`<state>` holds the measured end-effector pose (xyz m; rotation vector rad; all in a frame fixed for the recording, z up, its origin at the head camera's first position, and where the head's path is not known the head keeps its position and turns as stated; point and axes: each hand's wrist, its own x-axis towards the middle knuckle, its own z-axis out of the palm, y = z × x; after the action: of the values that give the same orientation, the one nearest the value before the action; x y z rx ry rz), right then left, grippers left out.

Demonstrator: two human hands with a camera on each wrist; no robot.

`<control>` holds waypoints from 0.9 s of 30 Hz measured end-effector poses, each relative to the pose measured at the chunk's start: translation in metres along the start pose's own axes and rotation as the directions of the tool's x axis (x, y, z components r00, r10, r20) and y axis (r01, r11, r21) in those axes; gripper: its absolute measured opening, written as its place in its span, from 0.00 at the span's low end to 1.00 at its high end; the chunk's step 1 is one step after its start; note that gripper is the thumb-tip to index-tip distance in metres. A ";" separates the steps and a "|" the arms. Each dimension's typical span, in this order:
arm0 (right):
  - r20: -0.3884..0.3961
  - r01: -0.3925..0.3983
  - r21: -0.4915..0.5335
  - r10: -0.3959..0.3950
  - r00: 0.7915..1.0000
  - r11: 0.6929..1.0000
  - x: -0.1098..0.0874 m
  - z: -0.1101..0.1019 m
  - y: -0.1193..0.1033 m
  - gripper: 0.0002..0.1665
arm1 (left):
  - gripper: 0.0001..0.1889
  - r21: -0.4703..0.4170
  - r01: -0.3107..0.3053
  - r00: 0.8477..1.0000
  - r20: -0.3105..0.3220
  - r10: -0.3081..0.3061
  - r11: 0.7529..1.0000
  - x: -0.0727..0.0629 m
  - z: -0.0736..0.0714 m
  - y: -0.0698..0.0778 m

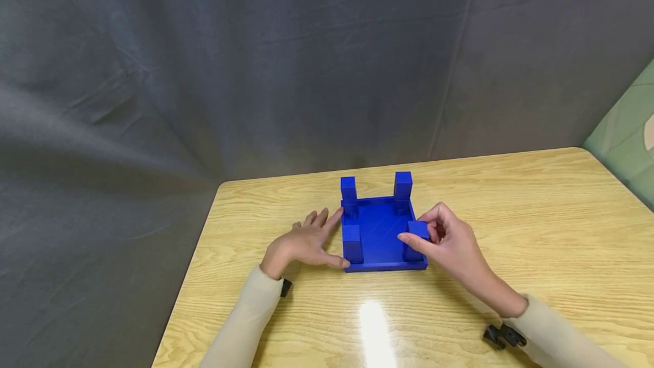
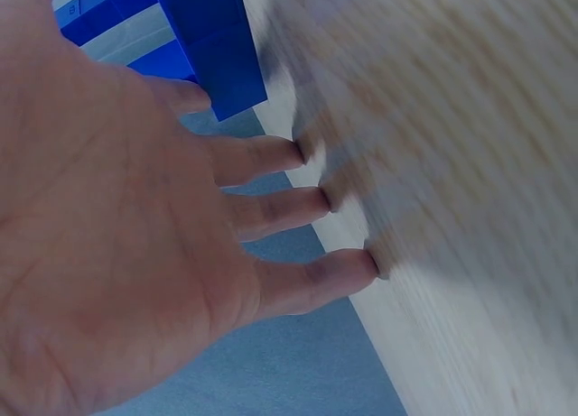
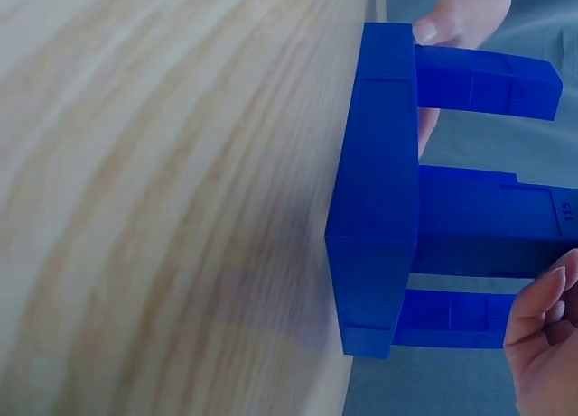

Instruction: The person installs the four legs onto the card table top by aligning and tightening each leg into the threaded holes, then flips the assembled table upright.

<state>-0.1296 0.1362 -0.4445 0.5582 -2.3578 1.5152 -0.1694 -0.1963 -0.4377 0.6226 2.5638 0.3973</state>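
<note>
A blue square tray-like base (image 1: 380, 231) with a raised rim lies on the table, and a blue post stands upright at each corner. My right hand (image 1: 452, 240) pinches the top of the near right post (image 1: 418, 229) between thumb and fingers. In the right wrist view that post (image 3: 488, 222) meets the base (image 3: 375, 163), with fingertips at its upper end. My left hand (image 1: 306, 243) spreads along the base's left side, thumb by the near left corner and index finger by the far left one. In the left wrist view its other fingertips (image 2: 312, 276) touch the tabletop.
The light wooden table (image 1: 536, 214) extends to both sides of the base. A dark grey cloth (image 1: 327, 72) hangs behind its back edge and on the left. Green patterned fabric (image 1: 628, 129) shows at the far right.
</note>
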 end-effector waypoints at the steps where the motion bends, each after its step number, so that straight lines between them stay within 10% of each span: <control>1: 0.000 0.000 0.007 0.000 1.000 1.000 0.000 0.000 0.000 0.24 | 0.63 0.000 0.002 1.000 0.000 -0.002 1.000 0.000 0.000 0.000; 14: 0.039 0.028 0.022 -0.029 0.999 0.999 -0.006 -0.006 0.004 0.22 | 0.63 0.005 -0.011 1.000 -0.014 0.011 1.000 0.003 0.000 -0.001; 27: 0.115 0.089 0.080 -0.098 0.989 0.993 -0.016 -0.014 0.003 0.21 | 0.49 0.021 -0.110 0.970 -0.217 0.112 0.994 -0.021 0.018 -0.008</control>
<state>-0.1168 0.1528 -0.4484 0.7865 -2.3324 1.5742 -0.1467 -0.2103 -0.4478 0.7660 2.7466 0.5178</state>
